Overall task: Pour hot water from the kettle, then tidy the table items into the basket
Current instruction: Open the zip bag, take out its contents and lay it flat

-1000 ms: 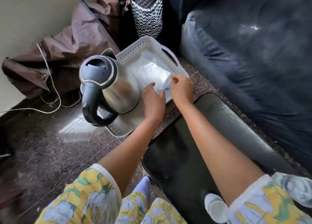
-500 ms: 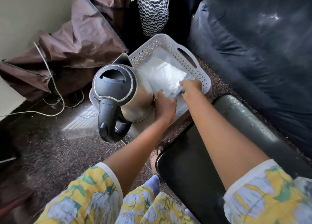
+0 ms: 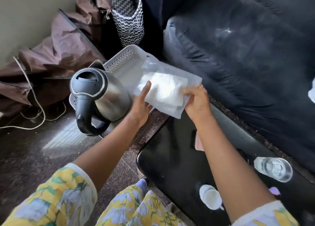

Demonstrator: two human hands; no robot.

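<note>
Beside packet [image 3: 163,92] (hands-held [image 3: 170,103]) — kettle [image 3: 104,96], basket [image 3: 126,60]

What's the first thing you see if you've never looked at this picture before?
Right in the middle, the left hand and right hand hold a white plastic packet above the white basket. Just left of it stands a shiny steel kettle with a black handle, in the basket. Lower right, a glass and a small white cup stand on the black table.

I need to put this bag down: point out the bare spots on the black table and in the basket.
The black table is bare at its far end, up to the glass and cup near you. The basket has bare floor at its far corner; its near end is crowded by the kettle.
</note>
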